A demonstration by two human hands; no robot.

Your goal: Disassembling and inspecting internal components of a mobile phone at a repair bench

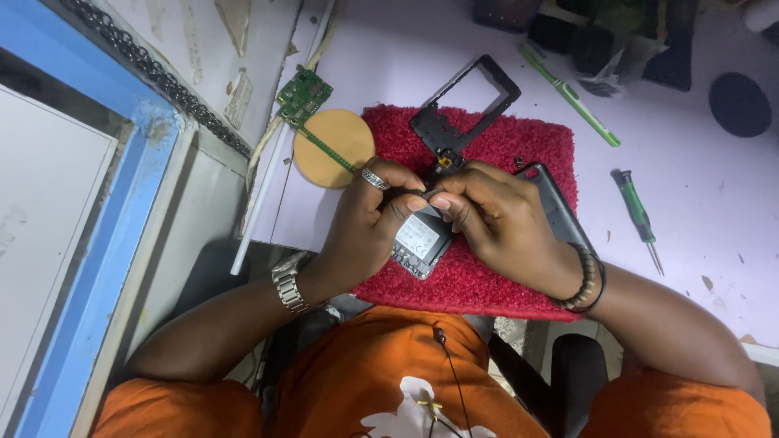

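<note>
Phone body sits on the red mat, near me, between both hands. It looks light, stiff and fragile, so I would take it by its edges. My left hand cups its left side; my right hand pinches something small at its far end, hidden under my fingers. Farther off lies a black frame.
</note>
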